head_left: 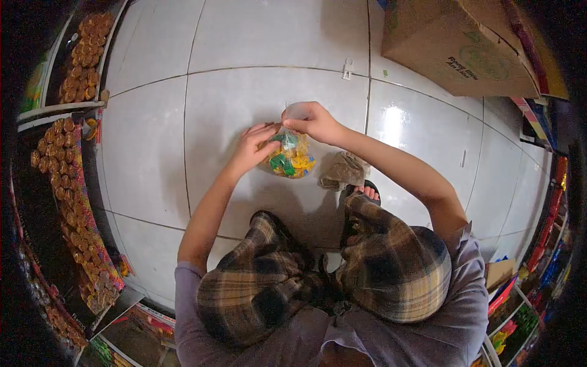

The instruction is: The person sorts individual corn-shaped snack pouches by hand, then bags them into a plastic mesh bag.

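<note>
A clear plastic bag (292, 163) with yellow and green wrapped pieces, which look like sweets, is low over the white floor in front of my feet. My right hand (315, 123) pinches the bag's top, where the loose clear plastic stands up. My left hand (255, 147) is closed around the bag's left side just below the neck, with the thumb across the front. Part of the bag is hidden behind the left fingers. A crumpled greyish-brown plastic bag (343, 171) lies on the floor right of the filled bag, near my right foot.
A large cardboard box (452, 55) stands at the upper right. Trays of gold-wrapped pieces (64, 165) line the left side, and shelves with colourful packets (547, 226) the right. A small white clip-like item (347, 69) lies on the tiles (257, 37).
</note>
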Demonstrator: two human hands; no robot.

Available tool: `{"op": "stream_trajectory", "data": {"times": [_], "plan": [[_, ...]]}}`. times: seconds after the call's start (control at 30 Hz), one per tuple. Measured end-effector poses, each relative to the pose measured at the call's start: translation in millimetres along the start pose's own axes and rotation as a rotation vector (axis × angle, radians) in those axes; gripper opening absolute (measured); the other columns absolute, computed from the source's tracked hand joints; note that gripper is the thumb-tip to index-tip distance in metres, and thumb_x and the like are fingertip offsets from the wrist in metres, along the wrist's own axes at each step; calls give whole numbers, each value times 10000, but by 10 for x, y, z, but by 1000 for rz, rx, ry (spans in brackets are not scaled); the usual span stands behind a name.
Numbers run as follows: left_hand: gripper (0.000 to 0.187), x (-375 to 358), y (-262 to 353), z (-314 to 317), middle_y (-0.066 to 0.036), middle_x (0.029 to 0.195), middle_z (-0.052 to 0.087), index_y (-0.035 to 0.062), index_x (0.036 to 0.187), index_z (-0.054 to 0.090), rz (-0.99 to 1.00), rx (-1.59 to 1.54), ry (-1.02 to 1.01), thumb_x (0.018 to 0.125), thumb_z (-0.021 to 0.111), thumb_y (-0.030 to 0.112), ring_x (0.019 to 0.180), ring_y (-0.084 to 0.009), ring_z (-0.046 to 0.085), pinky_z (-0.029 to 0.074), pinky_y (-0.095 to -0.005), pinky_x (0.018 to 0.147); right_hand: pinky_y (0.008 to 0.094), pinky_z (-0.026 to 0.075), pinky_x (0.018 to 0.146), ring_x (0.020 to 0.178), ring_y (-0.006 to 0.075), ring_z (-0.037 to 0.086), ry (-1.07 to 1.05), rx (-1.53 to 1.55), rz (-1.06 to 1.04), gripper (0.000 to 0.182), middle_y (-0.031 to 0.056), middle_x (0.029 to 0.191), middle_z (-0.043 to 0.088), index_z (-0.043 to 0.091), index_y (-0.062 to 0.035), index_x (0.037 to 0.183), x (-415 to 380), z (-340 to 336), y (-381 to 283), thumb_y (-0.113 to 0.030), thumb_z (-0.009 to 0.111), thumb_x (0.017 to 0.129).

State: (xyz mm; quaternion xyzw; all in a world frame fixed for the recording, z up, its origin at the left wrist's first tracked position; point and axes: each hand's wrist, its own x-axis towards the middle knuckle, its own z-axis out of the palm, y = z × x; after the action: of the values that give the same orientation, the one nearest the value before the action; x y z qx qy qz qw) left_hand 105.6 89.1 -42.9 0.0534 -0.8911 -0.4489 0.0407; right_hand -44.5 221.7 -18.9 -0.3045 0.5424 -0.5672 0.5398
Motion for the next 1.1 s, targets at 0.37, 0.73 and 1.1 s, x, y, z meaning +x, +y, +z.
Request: {"op": "stream_trajectory", "data": {"times": [0.37, 0.73, 1.1], "plan": [[638, 407, 669, -179, -173, 1221, 283, 19, 1210, 208, -83, -433, -108, 641, 495, -10, 1171, -238, 233, 187, -382, 950, 264, 419, 543, 580, 126, 509, -208, -586, -182, 121, 70, 633, 535, 527, 16, 789, 86, 11, -356, -55, 529, 691], [565, 287, 696, 271, -130, 1139, 343, 16, 1208, 181, -106, -769, 578, 724, 466, -41, 1062, -190, 340, 282, -298, 875, 214, 419, 485, 540, 105, 504, -265, -122, -6, 80, 51, 636, 520, 521, 8, 760, 59, 48, -276, -20, 493, 691], [288, 112, 480, 392, -103, 801, 531, 13, 1068, 377, -164, -556, 215, 788, 417, 67, 798, -189, 518, 345, -308, 799, 214, 411, 486, 527, 84, 489, -210, -333, -34, 92, 30, 588, 535, 570, 14, 762, -16, -50, -339, -44, 537, 698]]}}
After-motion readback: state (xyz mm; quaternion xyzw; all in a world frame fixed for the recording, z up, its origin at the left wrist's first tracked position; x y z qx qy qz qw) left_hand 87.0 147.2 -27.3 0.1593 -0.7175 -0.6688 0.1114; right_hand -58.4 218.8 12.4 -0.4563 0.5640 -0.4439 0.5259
